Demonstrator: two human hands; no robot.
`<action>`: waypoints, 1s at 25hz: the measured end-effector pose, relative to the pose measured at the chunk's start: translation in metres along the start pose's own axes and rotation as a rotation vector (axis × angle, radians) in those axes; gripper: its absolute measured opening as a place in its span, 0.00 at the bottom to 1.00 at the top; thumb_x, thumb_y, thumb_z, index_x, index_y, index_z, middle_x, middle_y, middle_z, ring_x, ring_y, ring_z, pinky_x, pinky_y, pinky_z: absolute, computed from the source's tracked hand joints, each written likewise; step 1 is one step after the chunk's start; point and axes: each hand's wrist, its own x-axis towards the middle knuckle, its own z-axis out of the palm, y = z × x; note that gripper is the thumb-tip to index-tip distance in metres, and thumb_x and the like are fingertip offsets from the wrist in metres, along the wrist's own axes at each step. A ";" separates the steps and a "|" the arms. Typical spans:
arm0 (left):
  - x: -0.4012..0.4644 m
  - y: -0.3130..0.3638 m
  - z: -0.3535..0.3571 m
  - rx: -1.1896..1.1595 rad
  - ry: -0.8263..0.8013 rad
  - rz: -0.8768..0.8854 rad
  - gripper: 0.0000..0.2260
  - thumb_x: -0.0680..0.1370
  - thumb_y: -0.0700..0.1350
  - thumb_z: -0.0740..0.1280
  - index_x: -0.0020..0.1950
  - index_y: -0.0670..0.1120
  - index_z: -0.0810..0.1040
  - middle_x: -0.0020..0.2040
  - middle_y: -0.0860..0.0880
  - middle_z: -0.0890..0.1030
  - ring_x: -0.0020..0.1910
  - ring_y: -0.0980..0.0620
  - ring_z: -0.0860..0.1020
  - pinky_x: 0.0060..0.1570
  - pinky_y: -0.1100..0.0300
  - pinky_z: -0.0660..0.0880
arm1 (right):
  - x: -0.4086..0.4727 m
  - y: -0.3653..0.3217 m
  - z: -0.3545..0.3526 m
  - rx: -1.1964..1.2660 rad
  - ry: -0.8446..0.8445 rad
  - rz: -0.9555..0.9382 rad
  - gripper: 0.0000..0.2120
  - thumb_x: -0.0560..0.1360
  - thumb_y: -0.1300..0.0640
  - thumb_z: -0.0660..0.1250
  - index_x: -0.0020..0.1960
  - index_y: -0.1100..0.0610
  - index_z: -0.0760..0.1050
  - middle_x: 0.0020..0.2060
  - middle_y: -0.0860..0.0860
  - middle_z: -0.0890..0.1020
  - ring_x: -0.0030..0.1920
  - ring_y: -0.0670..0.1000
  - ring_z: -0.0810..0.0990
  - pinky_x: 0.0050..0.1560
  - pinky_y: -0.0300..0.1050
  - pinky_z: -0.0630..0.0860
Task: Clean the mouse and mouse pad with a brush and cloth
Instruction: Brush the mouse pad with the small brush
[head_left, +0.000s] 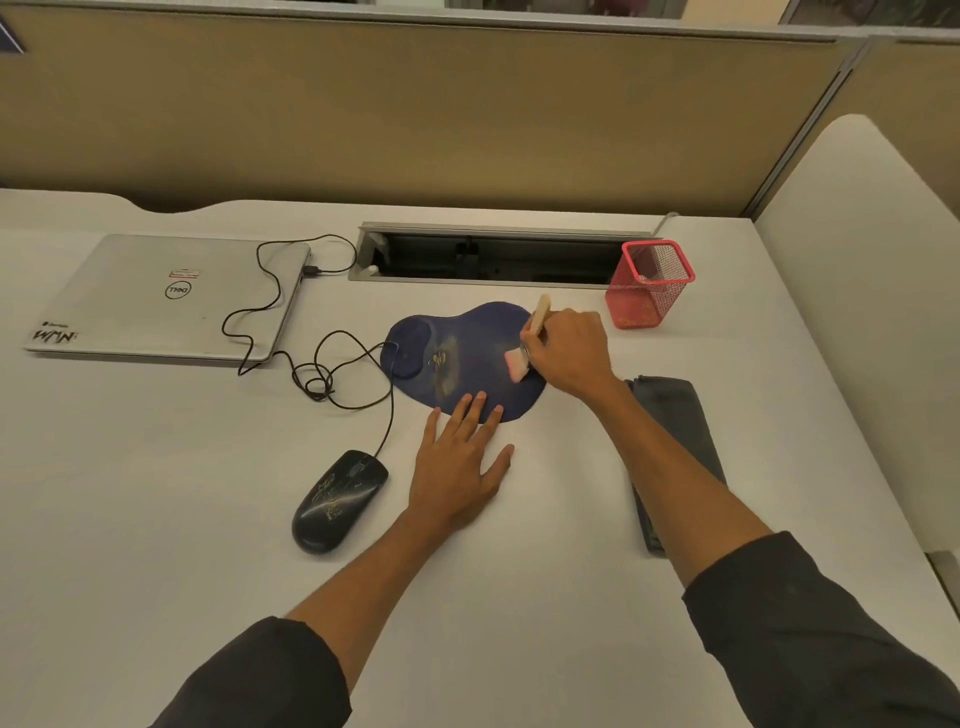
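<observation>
A dark blue mouse pad (467, 353) with a wrist rest lies mid-desk, dusty with small debris near its centre. My right hand (569, 353) is shut on a wooden-handled brush (538, 314), whose pale bristles touch the pad's right side. My left hand (460, 467) lies flat and open on the desk, fingertips pressing the pad's near edge. A black wired mouse (337, 501), marked with scratches, sits to the left of that hand. A folded grey cloth (675, 441) lies to the right, partly hidden under my right forearm.
A closed silver laptop (166, 296) sits at the back left, with the mouse cable (322, 374) looping from it across the desk. A red mesh pen holder (649, 286) stands behind the pad. An open cable tray (493, 254) runs along the back.
</observation>
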 end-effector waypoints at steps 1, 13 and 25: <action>0.000 0.000 0.000 -0.002 -0.003 -0.002 0.27 0.80 0.62 0.46 0.78 0.55 0.52 0.79 0.51 0.53 0.77 0.53 0.48 0.76 0.49 0.43 | 0.001 0.001 -0.001 0.029 0.013 -0.016 0.15 0.78 0.47 0.61 0.48 0.58 0.79 0.39 0.51 0.81 0.40 0.50 0.79 0.46 0.45 0.73; -0.001 -0.001 0.002 -0.006 0.021 0.007 0.27 0.81 0.62 0.47 0.77 0.54 0.53 0.78 0.50 0.55 0.77 0.53 0.49 0.75 0.49 0.43 | -0.003 0.002 -0.006 -0.020 0.009 -0.028 0.15 0.78 0.49 0.62 0.46 0.59 0.79 0.38 0.54 0.82 0.39 0.53 0.80 0.45 0.50 0.77; -0.001 -0.002 0.004 -0.005 0.011 0.003 0.27 0.80 0.62 0.47 0.77 0.54 0.53 0.78 0.51 0.54 0.77 0.53 0.48 0.75 0.49 0.42 | 0.008 -0.019 0.000 -0.099 0.007 -0.121 0.15 0.79 0.49 0.60 0.48 0.58 0.79 0.37 0.52 0.81 0.40 0.51 0.79 0.49 0.46 0.71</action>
